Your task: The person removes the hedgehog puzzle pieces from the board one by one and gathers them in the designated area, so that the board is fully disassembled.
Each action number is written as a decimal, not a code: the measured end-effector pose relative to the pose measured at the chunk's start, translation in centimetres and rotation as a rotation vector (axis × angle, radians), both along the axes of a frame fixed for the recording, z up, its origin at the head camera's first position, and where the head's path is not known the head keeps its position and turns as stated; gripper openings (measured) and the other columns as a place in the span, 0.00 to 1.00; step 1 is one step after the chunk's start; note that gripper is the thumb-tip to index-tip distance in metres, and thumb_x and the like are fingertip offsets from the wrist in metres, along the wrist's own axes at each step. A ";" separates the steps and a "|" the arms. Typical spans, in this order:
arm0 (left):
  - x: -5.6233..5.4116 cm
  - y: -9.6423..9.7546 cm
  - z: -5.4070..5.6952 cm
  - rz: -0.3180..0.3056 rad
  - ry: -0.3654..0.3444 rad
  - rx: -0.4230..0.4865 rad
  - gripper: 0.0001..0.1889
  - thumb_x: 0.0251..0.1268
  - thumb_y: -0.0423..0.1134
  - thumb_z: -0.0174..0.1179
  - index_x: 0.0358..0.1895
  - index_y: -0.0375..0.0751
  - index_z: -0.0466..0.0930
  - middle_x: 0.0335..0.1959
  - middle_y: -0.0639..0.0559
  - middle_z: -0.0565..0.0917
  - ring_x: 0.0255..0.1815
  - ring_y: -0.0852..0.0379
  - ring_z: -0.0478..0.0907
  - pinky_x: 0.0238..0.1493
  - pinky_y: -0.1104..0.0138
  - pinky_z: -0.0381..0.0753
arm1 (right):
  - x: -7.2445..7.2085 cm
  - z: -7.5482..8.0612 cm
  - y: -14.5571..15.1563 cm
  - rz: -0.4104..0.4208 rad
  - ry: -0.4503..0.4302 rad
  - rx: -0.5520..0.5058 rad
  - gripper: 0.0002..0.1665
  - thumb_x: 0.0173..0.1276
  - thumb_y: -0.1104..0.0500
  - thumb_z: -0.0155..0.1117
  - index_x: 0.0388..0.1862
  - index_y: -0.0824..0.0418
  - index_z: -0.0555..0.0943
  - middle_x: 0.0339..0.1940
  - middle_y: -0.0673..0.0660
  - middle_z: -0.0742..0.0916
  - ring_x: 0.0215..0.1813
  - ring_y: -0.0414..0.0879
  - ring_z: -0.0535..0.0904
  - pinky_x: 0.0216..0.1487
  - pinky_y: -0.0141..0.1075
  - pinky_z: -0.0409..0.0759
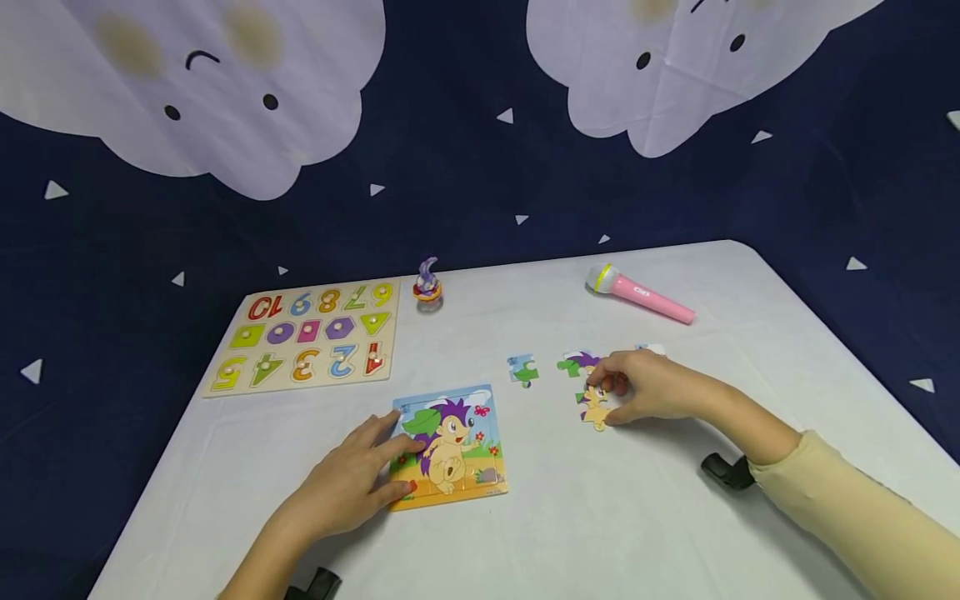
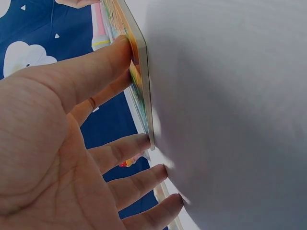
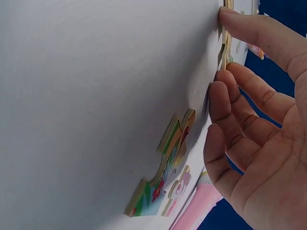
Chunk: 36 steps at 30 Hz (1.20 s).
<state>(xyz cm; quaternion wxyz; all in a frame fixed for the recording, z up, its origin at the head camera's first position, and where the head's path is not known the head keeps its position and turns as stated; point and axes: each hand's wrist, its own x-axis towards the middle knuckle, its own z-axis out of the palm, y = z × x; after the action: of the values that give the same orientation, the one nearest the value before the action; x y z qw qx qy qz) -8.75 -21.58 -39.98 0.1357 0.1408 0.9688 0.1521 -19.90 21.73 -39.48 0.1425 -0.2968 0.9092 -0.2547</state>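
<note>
A square hedgehog picture puzzle (image 1: 448, 454) lies on the white table in front of the person. The left hand (image 1: 348, 477) rests at its left side, thumb and index finger on the picture and other fingers at the edge or on the table. To the right, the right hand (image 1: 652, 385) pinches a cream puzzle piece (image 1: 596, 412) between thumb and index finger, low over the tabletop. Against that piece, or just behind it, is a green-and-purple piece (image 1: 573, 365). Another piece (image 1: 522, 371) lies apart to the left. In the right wrist view, further pieces (image 3: 180, 143) lie beyond the curled fingers.
A wooden number and shape board (image 1: 318, 383) lies at the back left. Beside it stands a small purple toy figure (image 1: 427, 285). A pink toy microphone (image 1: 648, 298) lies at the back right. Behind the table hangs a dark blue cloth (image 1: 450, 192) with clouds.
</note>
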 end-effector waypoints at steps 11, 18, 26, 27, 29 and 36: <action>0.1 0.0 0.0 0.004 0.010 -0.005 0.25 0.66 0.52 0.75 0.65 0.65 0.84 0.85 0.43 0.66 0.85 0.28 0.61 0.75 0.28 0.69 | 0.0 -0.2 0.0 -0.020 -0.019 0.015 0.21 0.55 0.58 0.86 0.47 0.52 0.88 0.41 0.45 0.87 0.44 0.41 0.79 0.48 0.32 0.81; 0.1 0.1 0.0 0.005 0.007 -0.003 0.25 0.66 0.52 0.75 0.65 0.64 0.84 0.85 0.42 0.66 0.85 0.28 0.61 0.76 0.28 0.68 | 0.0 -0.2 0.0 -0.036 -0.034 0.018 0.19 0.55 0.58 0.87 0.43 0.51 0.87 0.40 0.45 0.87 0.43 0.42 0.79 0.48 0.33 0.81; 0.0 0.2 0.1 0.004 0.010 -0.002 0.25 0.66 0.51 0.76 0.65 0.63 0.84 0.85 0.41 0.66 0.85 0.28 0.61 0.76 0.28 0.68 | -0.1 -0.1 0.2 -0.031 -0.029 0.023 0.19 0.55 0.58 0.87 0.43 0.50 0.87 0.39 0.44 0.87 0.43 0.41 0.80 0.48 0.33 0.82; -0.1 0.2 0.1 0.003 0.012 -0.002 0.25 0.66 0.52 0.76 0.65 0.63 0.84 0.85 0.41 0.66 0.85 0.28 0.61 0.76 0.28 0.68 | 0.0 -0.1 0.3 -0.031 -0.028 0.022 0.19 0.55 0.58 0.87 0.42 0.50 0.87 0.39 0.44 0.87 0.43 0.41 0.80 0.48 0.33 0.82; -0.1 0.3 0.1 0.000 0.015 0.000 0.24 0.66 0.51 0.76 0.65 0.63 0.84 0.85 0.41 0.66 0.84 0.28 0.61 0.76 0.28 0.68 | 0.0 0.0 0.3 -0.031 -0.024 0.021 0.19 0.54 0.57 0.87 0.42 0.50 0.87 0.39 0.44 0.87 0.43 0.41 0.80 0.48 0.33 0.81; -0.1 0.2 0.0 0.003 0.000 0.003 0.24 0.67 0.52 0.75 0.65 0.63 0.84 0.85 0.41 0.66 0.85 0.27 0.61 0.76 0.28 0.68 | 0.0 -0.2 0.4 -0.029 -0.023 -0.005 0.19 0.55 0.56 0.88 0.43 0.51 0.87 0.40 0.45 0.87 0.43 0.40 0.80 0.49 0.33 0.83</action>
<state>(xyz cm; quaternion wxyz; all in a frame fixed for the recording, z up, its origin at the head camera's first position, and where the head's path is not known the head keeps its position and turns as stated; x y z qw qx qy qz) -8.86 -21.43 -39.95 0.1351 0.1396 0.9688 0.1537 -19.89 22.14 -39.67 0.1488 -0.2812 0.9111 -0.2622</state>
